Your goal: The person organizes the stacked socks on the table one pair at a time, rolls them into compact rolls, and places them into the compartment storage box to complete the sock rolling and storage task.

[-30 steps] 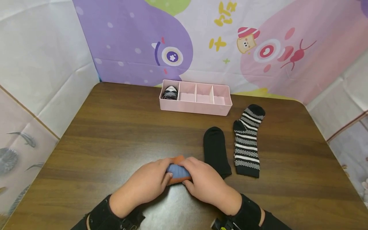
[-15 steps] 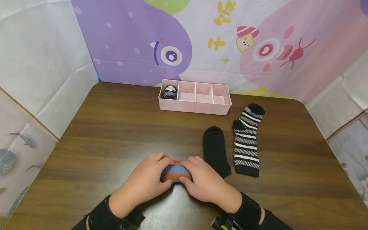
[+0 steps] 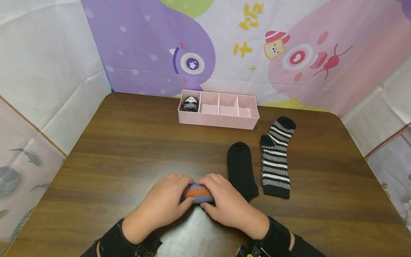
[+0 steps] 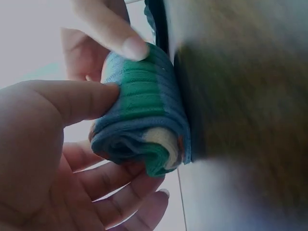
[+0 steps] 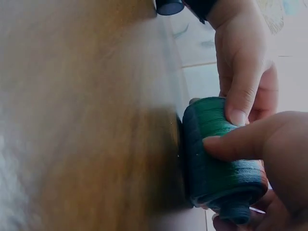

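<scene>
Here you are, in what looks like the rolling-up step: the roll (image 3: 198,193) sits between your hands, low at the table (image 3: 135,153), near the black sock (image 3: 241,171). Your left hand (image 3: 165,200) has thumb and fingers bent round one end; your right hand (image 3: 226,201) pinches the other, no daylight in either grip. From the left wrist, folds poke out at the left end. The next move, I'd judge, calls for even pressure from both thumbs, snugging that last turn, because slackening one side could let it spring loose.
</scene>
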`<state>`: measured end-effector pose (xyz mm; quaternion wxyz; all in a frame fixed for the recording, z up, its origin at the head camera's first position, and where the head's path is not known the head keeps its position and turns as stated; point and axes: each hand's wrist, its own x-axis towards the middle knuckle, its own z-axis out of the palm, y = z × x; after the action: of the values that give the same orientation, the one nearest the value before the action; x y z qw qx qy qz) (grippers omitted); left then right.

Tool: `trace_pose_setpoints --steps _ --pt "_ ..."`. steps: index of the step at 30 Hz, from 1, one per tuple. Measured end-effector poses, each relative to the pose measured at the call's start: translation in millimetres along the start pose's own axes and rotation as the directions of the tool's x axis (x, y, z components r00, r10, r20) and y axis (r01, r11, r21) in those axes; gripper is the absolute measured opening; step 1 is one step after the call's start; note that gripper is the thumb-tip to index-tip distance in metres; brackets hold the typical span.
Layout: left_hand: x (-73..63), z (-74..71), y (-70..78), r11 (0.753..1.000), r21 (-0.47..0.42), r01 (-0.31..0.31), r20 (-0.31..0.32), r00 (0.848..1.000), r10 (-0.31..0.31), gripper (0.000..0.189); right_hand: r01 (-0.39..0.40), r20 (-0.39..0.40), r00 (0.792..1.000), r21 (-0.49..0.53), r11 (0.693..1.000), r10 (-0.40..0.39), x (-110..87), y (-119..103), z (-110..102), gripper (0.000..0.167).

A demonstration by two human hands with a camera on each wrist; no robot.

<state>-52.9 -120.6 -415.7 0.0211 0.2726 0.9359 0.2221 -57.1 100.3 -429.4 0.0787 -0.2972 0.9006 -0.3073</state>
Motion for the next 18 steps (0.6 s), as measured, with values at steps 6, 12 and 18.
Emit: trace_pose_setpoints --steps 6,12,18 --pt "0.5 0.9 1.5 0.999 -0.026 0.022 0.027 0.999 -0.021 0.03 0.011 -0.017 1.0 -0.016 1.0 -0.012 -1.2 2.2 -1.9 0.045" --pt "0.0 -2.8 3.1 0.997 -0.068 0.035 0.045 0.998 -0.032 0.019 0.014 0.026 1.0 -0.035 0.999 -0.013 -0.5 2.7 -0.7 0.039" --pt "0.4 -4.6 1.7 0.998 -0.038 0.046 0.058 0.997 -0.044 0.031 -0.024 0.082 0.996 -0.003 1.0 0.024 1.9 3.0 1.0 0.034"
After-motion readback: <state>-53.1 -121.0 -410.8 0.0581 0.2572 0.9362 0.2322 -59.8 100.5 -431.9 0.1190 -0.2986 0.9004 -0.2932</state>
